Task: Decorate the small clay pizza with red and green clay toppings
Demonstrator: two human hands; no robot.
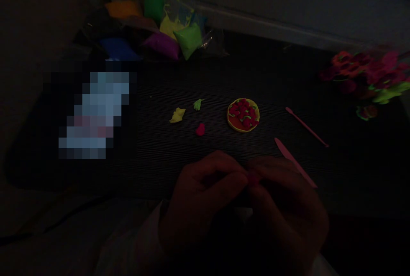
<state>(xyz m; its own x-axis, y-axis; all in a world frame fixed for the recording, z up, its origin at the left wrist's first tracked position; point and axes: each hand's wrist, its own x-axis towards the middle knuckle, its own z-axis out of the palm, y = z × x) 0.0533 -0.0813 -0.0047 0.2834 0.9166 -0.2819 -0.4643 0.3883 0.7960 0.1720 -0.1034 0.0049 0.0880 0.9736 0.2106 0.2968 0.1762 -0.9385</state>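
Near the front edge of the dark table, my left hand (pixel 208 199) and my right hand (pixel 285 207) meet fingertip to fingertip. Both pinch a small pinkish-red piece of clay (pixel 253 177), mostly hidden by the fingers. Beyond them sits a small round dish of clay (pixel 243 115) with a yellow rim, filled with little red pieces and green bits. To its left lie a red lump of clay (pixel 200 129), a light green lump of clay (pixel 198 104) and a yellow lump of clay (pixel 177 115).
A pink plastic knife (pixel 295 162) and a thin pink modelling tool (pixel 306 126) lie at the right. Colourful clay flowers (pixel 368 71) stand at the far right. Bags of coloured clay (pixel 160 32) are heaped at the back left. A pixelated bright screen (pixel 99 109) is at the left.
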